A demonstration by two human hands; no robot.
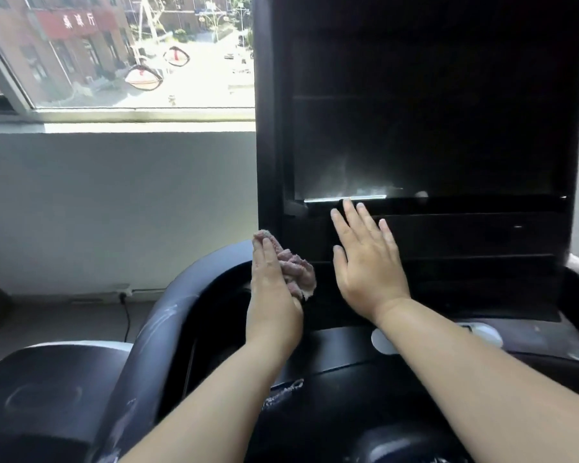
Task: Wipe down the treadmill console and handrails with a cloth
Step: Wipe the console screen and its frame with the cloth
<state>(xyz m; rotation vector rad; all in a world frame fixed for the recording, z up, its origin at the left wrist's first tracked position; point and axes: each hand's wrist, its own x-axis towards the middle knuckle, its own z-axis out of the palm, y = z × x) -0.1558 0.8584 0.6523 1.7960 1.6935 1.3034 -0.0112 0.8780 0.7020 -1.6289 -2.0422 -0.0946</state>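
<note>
Cloth [298, 272]: pink and bunched. It lies against the inner side of your left hand's [271, 289] fingers, pressed to the lower left corner of the console [448, 235], where the dark panel meets the curved handrail [168, 315].

Left hand: the fingers are straight and together, edge-on to the camera, bearing on the cloth rather than curling round it. The thumb is hidden behind the bunch, so I cannot tell whether it pins the cloth.

Right hand [368, 265]: the fingers are straight and spread and hold nothing. The palm faces the panel just beyond the cloth. The fingertips reach the bottom edge of the dark screen [432, 128].

Findings, as judgement:
- Only part of the cloth sits under your left fingers, and a loose tail hangs by the heel of the hand. A fast stroke with flat fingers could let the bunch roll out and drop.
- Your bare right fingertips are at the screen's edge. A pale haze shows on the glass just above them, and skin contact there would leave fresh marks.
- Leaning on the right palm could press controls on the panel beneath it.
- The handrail outboard of your left fingers shows pale streaks and looks not yet wiped.

The window [114, 51] and the wall cord [126, 315] lie well apart from your left fingers.
</note>
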